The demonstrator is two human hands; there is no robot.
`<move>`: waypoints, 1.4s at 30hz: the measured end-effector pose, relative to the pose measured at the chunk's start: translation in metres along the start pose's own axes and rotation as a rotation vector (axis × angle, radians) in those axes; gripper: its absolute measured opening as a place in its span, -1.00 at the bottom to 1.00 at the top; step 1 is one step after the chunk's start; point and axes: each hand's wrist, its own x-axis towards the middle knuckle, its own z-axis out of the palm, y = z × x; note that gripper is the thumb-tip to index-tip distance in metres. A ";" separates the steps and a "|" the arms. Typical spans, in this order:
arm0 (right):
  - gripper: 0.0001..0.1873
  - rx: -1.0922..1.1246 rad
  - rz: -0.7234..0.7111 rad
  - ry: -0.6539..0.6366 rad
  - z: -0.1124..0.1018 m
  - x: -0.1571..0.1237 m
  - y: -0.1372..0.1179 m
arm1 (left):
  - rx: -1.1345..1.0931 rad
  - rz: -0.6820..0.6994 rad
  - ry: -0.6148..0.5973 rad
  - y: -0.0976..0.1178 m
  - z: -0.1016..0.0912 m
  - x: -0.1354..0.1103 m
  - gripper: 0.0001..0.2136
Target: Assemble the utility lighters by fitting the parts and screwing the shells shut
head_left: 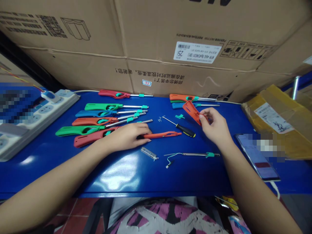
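My left hand (131, 136) is closed on one orange lighter shell half (163, 134), low over the blue table. Pinched in my right hand (213, 123) is another orange shell half (192, 110), tilted, its fingers covering one end. Between my hands lie a black and yellow screwdriver (185, 130), a teal trigger piece (179, 116) and several tiny screws (160, 119). Nearer me rest a clear fuel tank (149, 153) and a metal lighter tube (195, 154) with a teal clip and thin wires.
Several long lighters, among them a green one (102, 106), lie left; an orange one (181, 97) and a blue one (177, 105) lie at the back. A power strip (52, 110), a phone (255, 156) and a taped carton (287, 130) flank the table. A big cardboard box (151, 42) stands behind.
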 end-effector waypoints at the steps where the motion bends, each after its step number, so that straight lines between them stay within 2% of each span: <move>1: -0.91 0.029 -0.004 -0.003 0.000 -0.002 -0.003 | -0.008 0.002 0.013 0.001 0.002 0.001 -0.85; 3: -0.90 0.087 -0.030 -0.063 0.000 -0.007 -0.013 | -0.016 0.002 0.040 0.002 0.006 0.002 -0.83; 5: -0.90 0.137 -0.082 -0.187 0.000 -0.015 -0.025 | -0.036 0.012 0.072 0.003 0.010 0.003 -0.81; 7: -0.92 0.177 -0.247 -0.461 0.001 -0.024 -0.037 | -0.058 0.028 0.098 0.003 0.013 0.004 -0.79; 9: -0.91 0.143 -0.378 -0.594 0.005 -0.032 -0.045 | -0.063 0.037 0.109 0.003 0.015 0.004 -0.78; 11: -0.89 0.055 -0.439 -0.637 0.011 -0.038 -0.048 | -0.059 0.031 0.109 0.002 0.015 0.004 -0.75; 16: -0.88 -0.110 -0.564 -0.561 0.024 -0.040 -0.045 | -0.098 0.024 0.126 0.003 0.014 0.005 -0.71; 21: -0.95 -0.158 -0.532 -0.553 0.025 -0.041 -0.048 | -0.121 -0.007 0.161 0.003 0.014 0.005 -0.76; 25: -0.98 -0.119 -0.487 -0.560 0.024 -0.040 -0.050 | -0.148 -0.001 0.140 0.003 0.016 0.005 -0.79; 27: -0.94 -0.100 -0.442 -0.474 0.023 -0.038 -0.048 | -0.150 -0.002 0.132 0.004 0.016 0.005 -0.78; 30: -0.91 -0.143 -0.374 -0.242 0.023 -0.031 -0.038 | -0.116 -0.010 0.152 0.008 0.015 0.004 -0.77; 32: -0.92 -0.174 -0.343 -0.177 0.021 -0.026 -0.030 | -0.053 -0.007 0.166 0.011 0.014 0.004 -0.76; 36: -0.96 -0.177 -0.331 -0.169 0.023 -0.021 -0.021 | 0.058 0.005 0.157 0.018 0.012 0.003 -0.75; 42: -0.88 -0.236 -0.423 -0.226 0.027 -0.024 -0.023 | 0.090 0.005 0.114 0.021 0.021 0.003 -0.74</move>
